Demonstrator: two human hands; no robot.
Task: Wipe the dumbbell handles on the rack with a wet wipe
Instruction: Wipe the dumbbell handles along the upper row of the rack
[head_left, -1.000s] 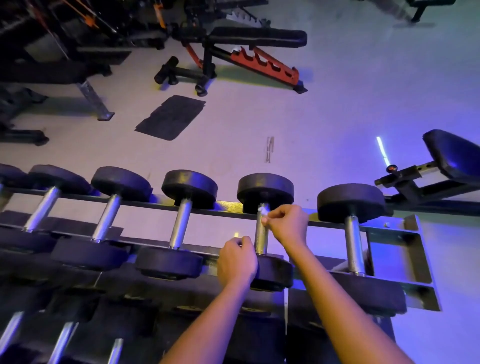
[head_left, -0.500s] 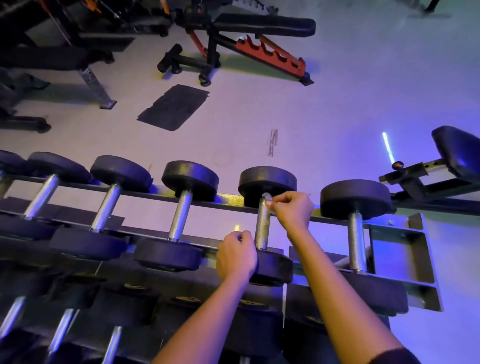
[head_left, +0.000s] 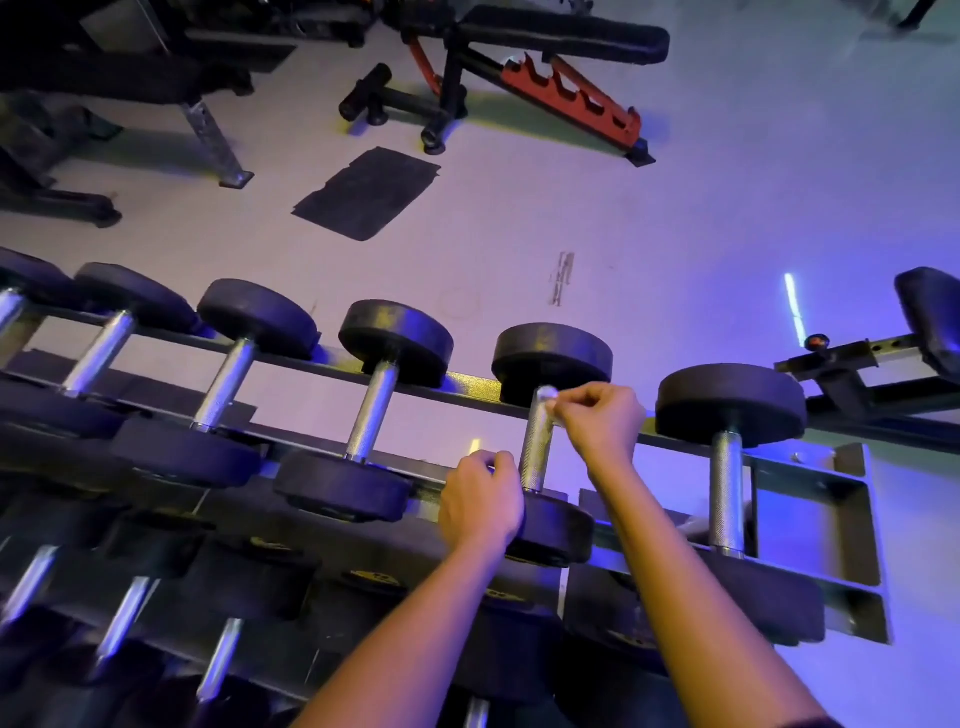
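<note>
A black round-ended dumbbell (head_left: 553, 358) lies across the top rails of a dark metal rack (head_left: 872, 545). It is the second one from the rack's right end. Its shiny silver metal handle (head_left: 534, 457) points away from the person.

The right hand (head_left: 605, 423) is at the far end of the handle, just under the far black end. Its fingers and thumb are curled tight and pinch a small white wet wipe (head_left: 546, 393). The wet wipe touches the top of the handle.

The left hand (head_left: 480, 501) is at the near end of the same dumbbell. Its fingers are curled over the near black end, right beside the handle, and hold it.

More black dumbbells (head_left: 395, 338) sit in a row on the rack to the left, and one big dumbbell (head_left: 730, 402) sits to the right. On the pale floor behind are a flat dark mat (head_left: 366, 195) and a black and red workout bench (head_left: 561, 39).
</note>
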